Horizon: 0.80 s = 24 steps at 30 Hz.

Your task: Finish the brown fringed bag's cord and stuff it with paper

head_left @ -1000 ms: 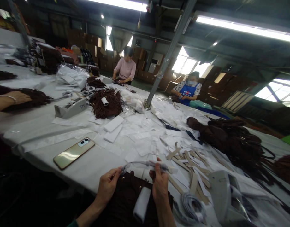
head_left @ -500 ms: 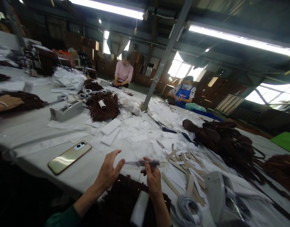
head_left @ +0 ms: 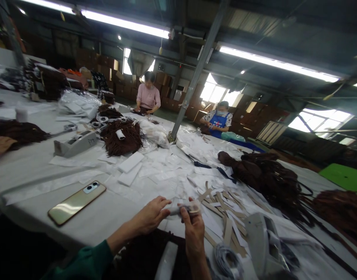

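Note:
Above the table edge, my right hand (head_left: 194,225) pinches a small bundle in thin clear plastic (head_left: 192,208), thumb on top. My left hand (head_left: 153,214) is at the bundle's left end, thumb and fingertips around the see-through plastic; motion blurs this contact. What lies inside the wrapping is hard to make out. Below both hands sits a dark brown bag (head_left: 143,252), partly hidden by my forearms. A white wrapped piece (head_left: 166,260) sticks up from it between my arms.
A phone (head_left: 77,202) lies left. Beige and white strips (head_left: 225,214), a tape dispenser (head_left: 261,241) and a grey coil (head_left: 227,258) are at right. Another dispenser (head_left: 75,143) and a brown fringed bag (head_left: 121,136) stand farther back. A post (head_left: 192,85) rises mid-table. Two people work beyond.
My left hand has moved right, from apart to the bundle's left end. The bundle has turned in my right hand. The view has shifted slightly; another person's hand at far left has drawn back.

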{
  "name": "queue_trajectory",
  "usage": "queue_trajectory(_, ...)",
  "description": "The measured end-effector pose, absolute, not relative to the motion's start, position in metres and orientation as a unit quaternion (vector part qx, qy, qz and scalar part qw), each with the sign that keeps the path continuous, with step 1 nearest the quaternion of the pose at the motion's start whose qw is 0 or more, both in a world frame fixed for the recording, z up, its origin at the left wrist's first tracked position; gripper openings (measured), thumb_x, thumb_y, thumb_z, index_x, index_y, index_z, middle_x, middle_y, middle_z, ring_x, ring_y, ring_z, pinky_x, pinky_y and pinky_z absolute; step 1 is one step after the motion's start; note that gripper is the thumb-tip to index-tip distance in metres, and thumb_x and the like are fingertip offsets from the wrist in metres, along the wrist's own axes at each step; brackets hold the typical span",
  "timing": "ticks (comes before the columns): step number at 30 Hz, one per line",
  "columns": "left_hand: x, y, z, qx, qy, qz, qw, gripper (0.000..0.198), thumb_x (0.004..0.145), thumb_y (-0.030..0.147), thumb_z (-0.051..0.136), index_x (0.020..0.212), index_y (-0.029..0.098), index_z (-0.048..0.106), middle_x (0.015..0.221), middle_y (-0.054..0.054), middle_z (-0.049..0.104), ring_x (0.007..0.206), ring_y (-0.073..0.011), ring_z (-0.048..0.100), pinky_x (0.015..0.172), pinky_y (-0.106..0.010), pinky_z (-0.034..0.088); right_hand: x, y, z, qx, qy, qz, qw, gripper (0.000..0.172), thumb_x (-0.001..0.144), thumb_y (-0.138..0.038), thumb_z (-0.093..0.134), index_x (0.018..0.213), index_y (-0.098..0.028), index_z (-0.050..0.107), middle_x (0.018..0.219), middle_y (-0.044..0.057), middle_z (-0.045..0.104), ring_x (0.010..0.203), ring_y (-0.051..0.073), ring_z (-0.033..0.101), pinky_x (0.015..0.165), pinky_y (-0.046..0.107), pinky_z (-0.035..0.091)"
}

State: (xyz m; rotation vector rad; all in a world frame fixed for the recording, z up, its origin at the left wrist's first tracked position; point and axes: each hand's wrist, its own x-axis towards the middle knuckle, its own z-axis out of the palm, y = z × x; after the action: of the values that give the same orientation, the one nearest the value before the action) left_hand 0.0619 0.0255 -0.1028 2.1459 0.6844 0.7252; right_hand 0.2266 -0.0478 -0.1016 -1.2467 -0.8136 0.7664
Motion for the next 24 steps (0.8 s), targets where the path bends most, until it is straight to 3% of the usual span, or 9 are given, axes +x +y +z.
queue_trajectory(3, 0.062, 0.03, -0.085, 0.833, 0.243, 0.285, 0.408, 0.045, 0.094, 0.044, 0.04, 0.127, 0.016, 0.053, 0.12, -0.012, 0.06, 0.109, -0.023, 0.055, 0.095, -0.033, 0.042, 0.226, -0.049, -0.099, -0.551, -0.398, 0.344, 0.647, 0.065, 0.078, -0.044, 0.068, 0.132, -0.018, 0.045, 0.097, 0.007, 0.072, 0.087, 0.021, 0.062, 0.072, 0.03, 0.047)
queue_trajectory(5, 0.064, 0.031, -0.073, 0.836, 0.22, 0.252, 0.435, 0.038, 0.092, 0.042, 0.045, 0.119, 0.018, 0.058, 0.104, -0.007, 0.065, 0.093, -0.0204, 0.059, 0.081, -0.028, 0.045, 0.225, -0.051, -0.097, -0.556, -0.426, 0.339, 0.628, 0.053, 0.081, -0.047, 0.063, 0.125, -0.019, 0.054, 0.098, 0.007, 0.071, 0.087, 0.021, 0.062, 0.076, 0.031, 0.047)
queue_trajectory(8, 0.067, 0.032, -0.063, 0.834, 0.206, 0.206, 0.468, 0.029, 0.09, 0.039, 0.047, 0.089, 0.016, 0.065, 0.069, 0.002, 0.057, 0.063, -0.013, 0.051, 0.058, -0.022, 0.037, 0.228, -0.053, -0.093, -0.577, -0.458, 0.309, 0.602, 0.042, 0.085, -0.053, 0.055, 0.106, -0.018, 0.065, 0.096, 0.007, 0.07, 0.082, 0.019, 0.062, 0.075, 0.031, 0.047)
queue_trajectory(11, 0.065, 0.037, -0.064, 0.821, 0.247, 0.244, 0.453, 0.033, 0.087, 0.039, 0.052, 0.065, 0.014, 0.058, 0.057, 0.005, 0.044, 0.056, -0.01, 0.041, 0.052, -0.021, 0.028, 0.24, -0.057, -0.084, -0.611, -0.415, 0.28, 0.613, 0.045, 0.086, -0.056, 0.052, 0.099, -0.015, 0.065, 0.077, 0.005, 0.068, 0.064, 0.016, 0.057, 0.061, 0.028, 0.046)
queue_trajectory(15, 0.056, 0.051, -0.066, 0.798, 0.294, 0.27, 0.451, 0.036, 0.087, 0.04, 0.05, 0.063, 0.014, 0.058, 0.051, 0.005, 0.04, 0.05, -0.0088, 0.036, 0.047, -0.022, 0.023, 0.254, -0.064, -0.067, -0.679, -0.405, 0.119, 0.601, 0.045, 0.086, -0.053, 0.053, 0.106, -0.014, 0.062, 0.081, 0.007, 0.067, 0.063, 0.016, 0.056, 0.056, 0.027, 0.049)
queue_trajectory(20, 0.06, 0.053, -0.053, 0.794, 0.286, 0.262, 0.468, 0.035, 0.084, 0.04, 0.053, 0.06, 0.014, 0.056, 0.05, 0.006, 0.039, 0.049, -0.0083, 0.034, 0.046, -0.022, 0.023, 0.231, -0.053, -0.07, -0.603, -0.678, -0.139, 0.398, 0.042, 0.091, -0.038, 0.049, 0.13, -0.02, 0.052, 0.107, 0.012, 0.058, 0.079, 0.02, 0.061, 0.065, 0.031, 0.055)
queue_trajectory(24, 0.066, 0.046, -0.047, 0.792, 0.248, 0.241, 0.503, 0.032, 0.085, 0.041, 0.051, 0.064, 0.016, 0.052, 0.052, 0.006, 0.045, 0.051, -0.0091, 0.042, 0.048, -0.021, 0.029, 0.222, -0.033, -0.085, -0.593, -0.693, -0.234, 0.336, 0.036, 0.097, -0.026, 0.033, 0.125, -0.017, 0.054, 0.095, 0.012, 0.061, 0.078, 0.021, 0.064, 0.06, 0.029, 0.055)
